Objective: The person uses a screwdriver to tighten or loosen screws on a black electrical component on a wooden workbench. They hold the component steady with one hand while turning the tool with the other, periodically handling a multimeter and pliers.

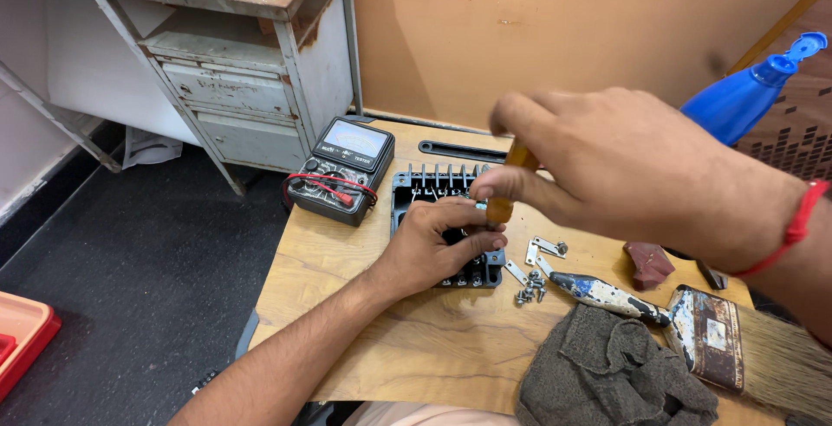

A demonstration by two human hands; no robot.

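Note:
A black terminal block with several upright fins (431, 182) lies on a small wooden table (347, 261). My left hand (433, 244) rests on top of it, fingers curled and pressing it down. My right hand (624, 166) hovers above, gripping the amber handle of a screwdriver (505, 190) that points down into the block beside my left fingers. The screwdriver's tip is hidden behind my left hand. Loose screws (530, 287) and small metal plates (542, 248) lie just right of the block.
An analog multimeter (342, 169) with red and black leads sits left of the block. A paint-stained brush (685, 322), a grey rag (607, 374), a brown block (648, 263) and a blue spray bottle (745, 92) are at the right. A metal desk (234, 88) stands beyond.

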